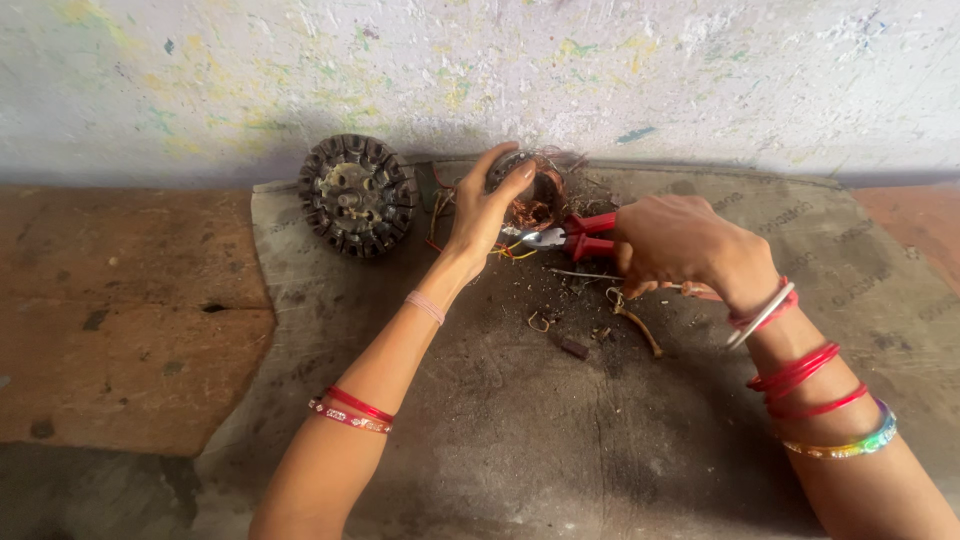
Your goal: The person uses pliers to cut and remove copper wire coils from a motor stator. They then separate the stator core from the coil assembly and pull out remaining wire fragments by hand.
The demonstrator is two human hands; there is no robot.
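Against the wall at twelve o'clock, the left hand [483,210] is gripping a motor coil [535,195] on the grey mat [560,440], while the right hand [675,245] is clenching red-handled pliers [575,238] whose tip is biting at its copper winding. Wire scraps [635,320] are lying at five o'clock; much copper appears left. A second stripped core [358,195] is resting at nine o'clock.

Pliers [578,237]: red handles, silver-grey jaws
Motor winding [532,195]: coppery orange coils — red and yellow wires trailing
Round rotor [358,194] at 10 o'clock: dark grey, rusty brown slots
Mat [520,430]: dusty grey-brown, faint printing
Wall [480,70]: whitish, flecked yellow, green, blue
Bangles [800,375]: red — one rainbow-striped
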